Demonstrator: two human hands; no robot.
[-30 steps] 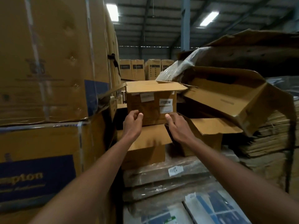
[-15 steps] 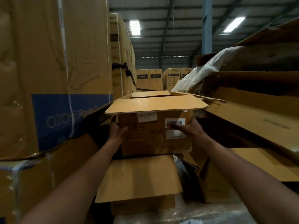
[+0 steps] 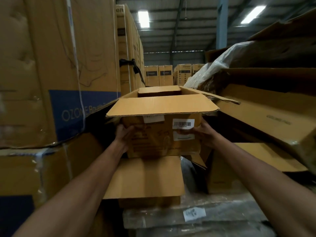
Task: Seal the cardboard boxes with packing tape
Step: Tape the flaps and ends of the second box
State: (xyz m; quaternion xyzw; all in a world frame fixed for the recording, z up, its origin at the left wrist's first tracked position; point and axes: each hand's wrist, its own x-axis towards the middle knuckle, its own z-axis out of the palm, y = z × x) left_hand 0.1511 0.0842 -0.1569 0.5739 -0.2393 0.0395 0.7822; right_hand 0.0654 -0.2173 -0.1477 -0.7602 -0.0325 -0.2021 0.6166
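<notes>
Both hands have moved from reaching to gripping the box (image 3: 164, 137): left hand (image 3: 124, 135) on its left side, right hand (image 3: 202, 132) on its right. Box sits atop another box (image 3: 145, 178), flaps open, untaped; no tape visible.

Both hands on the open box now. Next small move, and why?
Probably draw the open box toward the body and set it down somewhere clear. The left hand and right hand grip its two sides, its near flap still sticks out unfolded, and no tape is in view, so sealing likely can't start here.
</notes>
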